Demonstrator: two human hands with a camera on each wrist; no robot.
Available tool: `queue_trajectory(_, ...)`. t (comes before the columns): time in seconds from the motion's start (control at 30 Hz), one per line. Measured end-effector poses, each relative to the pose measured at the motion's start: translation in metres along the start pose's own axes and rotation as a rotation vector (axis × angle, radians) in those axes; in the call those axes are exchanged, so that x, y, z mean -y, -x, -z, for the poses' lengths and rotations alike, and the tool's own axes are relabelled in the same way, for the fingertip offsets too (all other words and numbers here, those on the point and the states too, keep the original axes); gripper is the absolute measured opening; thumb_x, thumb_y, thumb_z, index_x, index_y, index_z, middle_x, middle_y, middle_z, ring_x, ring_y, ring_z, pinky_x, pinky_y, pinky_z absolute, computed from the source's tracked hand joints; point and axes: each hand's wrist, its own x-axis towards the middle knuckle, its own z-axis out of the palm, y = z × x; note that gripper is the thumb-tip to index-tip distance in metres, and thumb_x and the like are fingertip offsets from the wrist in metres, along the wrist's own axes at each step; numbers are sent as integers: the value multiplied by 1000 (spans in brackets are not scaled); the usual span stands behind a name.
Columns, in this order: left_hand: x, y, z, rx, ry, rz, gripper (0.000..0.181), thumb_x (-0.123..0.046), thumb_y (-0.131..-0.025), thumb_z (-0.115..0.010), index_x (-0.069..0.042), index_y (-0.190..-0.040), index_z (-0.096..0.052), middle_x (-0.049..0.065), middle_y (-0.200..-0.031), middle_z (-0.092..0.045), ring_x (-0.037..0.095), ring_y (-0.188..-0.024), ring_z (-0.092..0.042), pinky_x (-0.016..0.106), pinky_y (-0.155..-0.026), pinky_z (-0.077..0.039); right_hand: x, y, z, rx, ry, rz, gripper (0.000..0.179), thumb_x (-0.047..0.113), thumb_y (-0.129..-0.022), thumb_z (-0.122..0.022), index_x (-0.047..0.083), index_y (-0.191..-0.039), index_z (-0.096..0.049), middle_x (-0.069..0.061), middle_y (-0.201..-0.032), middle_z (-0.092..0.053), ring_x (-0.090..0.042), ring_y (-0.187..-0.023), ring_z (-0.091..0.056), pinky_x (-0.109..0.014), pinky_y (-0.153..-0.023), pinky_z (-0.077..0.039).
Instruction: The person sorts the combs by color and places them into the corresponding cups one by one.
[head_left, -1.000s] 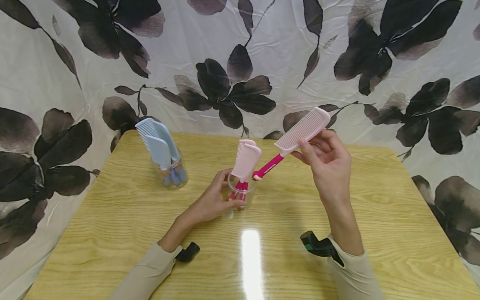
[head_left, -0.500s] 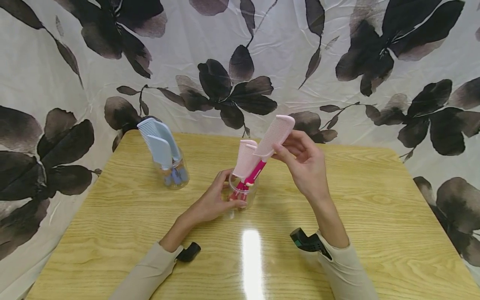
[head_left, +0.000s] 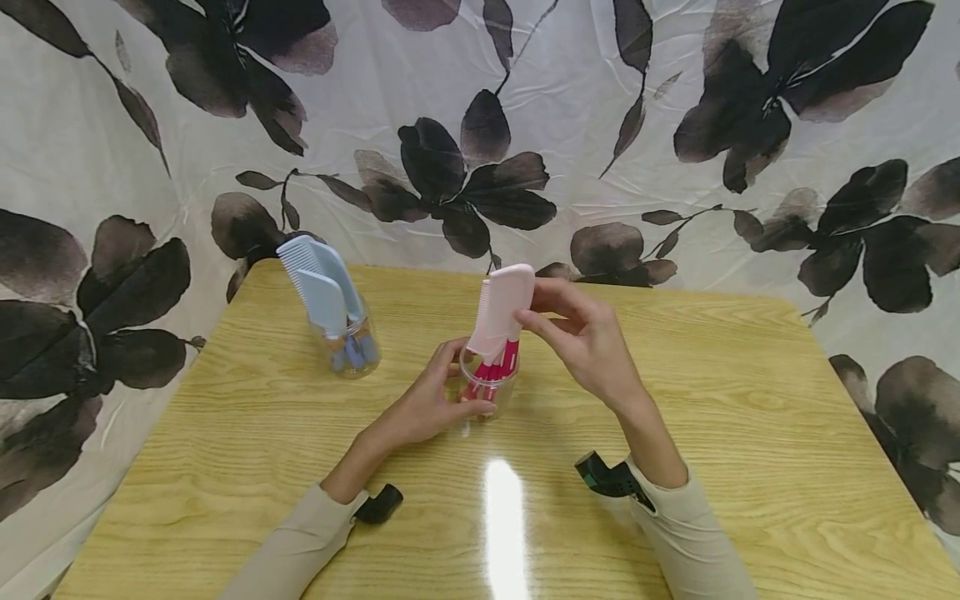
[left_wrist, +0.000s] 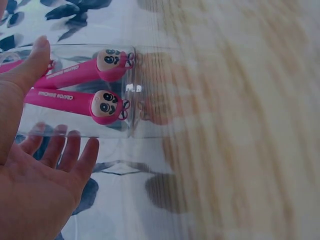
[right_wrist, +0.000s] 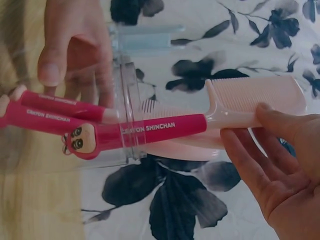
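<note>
My left hand [head_left: 423,408] holds a clear jar [head_left: 507,393] on the table, thumb at the near side and fingers round the far side. Two pink combs with magenta handles [left_wrist: 72,101] stand in it, each handle ending in a small cartoon head, seen low in the jar in the left wrist view. My right hand [head_left: 588,342] pinches a third pink comb [right_wrist: 260,97] by its head, between thumb and fingers. In the right wrist view this comb's magenta handle [right_wrist: 165,128] passes through the jar's mouth, its cartoon end inside the jar but above the other handle ends.
At the back left of the wooden table [head_left: 675,433] stands another clear jar [head_left: 366,358], holding blue combs [head_left: 322,283] with blue handles. A white cloth with dark flowers [head_left: 480,192] hangs behind the table. A bright light reflection lies on the front of the tabletop.
My right hand has moved left and down with the pink comb, which has turned more upright and gone handle first into the jar. My left hand stays on the jar.
</note>
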Motion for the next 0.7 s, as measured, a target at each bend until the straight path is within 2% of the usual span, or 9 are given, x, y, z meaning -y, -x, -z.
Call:
queue_trajectory(0.2,1,0,0,1,4,16,94,-32,-85,-87,-20,-156,-28,7,-152,-36,38,-138,-45,60,-113,-39,-3,2,0,22,3,8,37,-11,-90,-72,-5,-126,-67,-16,-117,-71,-24,-103,-70,-37,-85,-62)
queue_trajectory(0.43,1,0,0,0,4,18,94,-31,-85,-88,-18,-156,-28,8,-151,-37,39,-137,-45,60,-113,-40,-5,3,-1,25,9,29,34,-11,-90,-72,-5,-123,-68,-16,-115,-72,-26,-101,-71,-37,-82,-63)
queue_trajectory(0.7,3,-1,0,-2,9,-3,92,-27,-85,-88,-16,-156,-29,9,-149,-39,36,-137,-46,56,-113,-41,-4,7,-3,11,82,46,31,-6,-88,-76,-2,-119,-71,-13,-111,-74,-24,-99,-73,-32,-77,-63)
